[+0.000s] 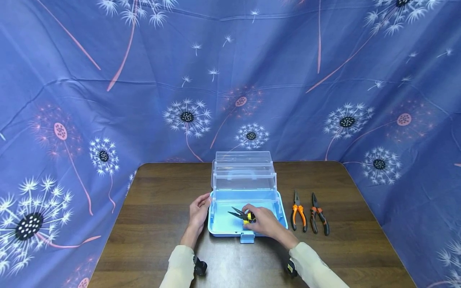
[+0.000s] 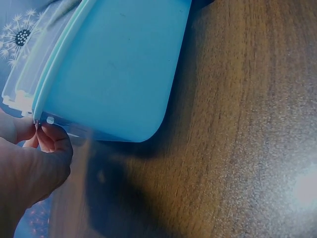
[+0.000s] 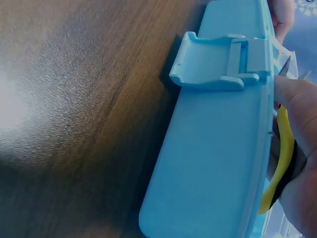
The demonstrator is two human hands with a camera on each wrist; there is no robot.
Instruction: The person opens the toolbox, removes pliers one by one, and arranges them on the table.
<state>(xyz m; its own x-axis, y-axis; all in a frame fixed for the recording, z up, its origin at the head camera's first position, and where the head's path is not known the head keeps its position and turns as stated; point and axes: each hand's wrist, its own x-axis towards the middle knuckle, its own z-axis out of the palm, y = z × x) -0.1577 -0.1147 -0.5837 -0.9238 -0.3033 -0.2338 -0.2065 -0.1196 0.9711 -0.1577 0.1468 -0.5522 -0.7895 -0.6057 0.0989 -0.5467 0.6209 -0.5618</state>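
Note:
A blue plastic toolbox stands on the table with its clear lid and trays raised at the back. My right hand grips needle-nose pliers with yellow and black handles, holding them within the box opening. In the head view their dark jaws point left and stand apart. My left hand pinches the rim at the box's left side; the left wrist view shows thumb and fingertips on that edge. The right wrist view shows the front latch hanging open.
To the right of the box lie orange-and-black needle-nose pliers and another pair with dark red-and-black handles. Both rest on the brown wooden table. A blue dandelion-print cloth hangs behind and at the sides.

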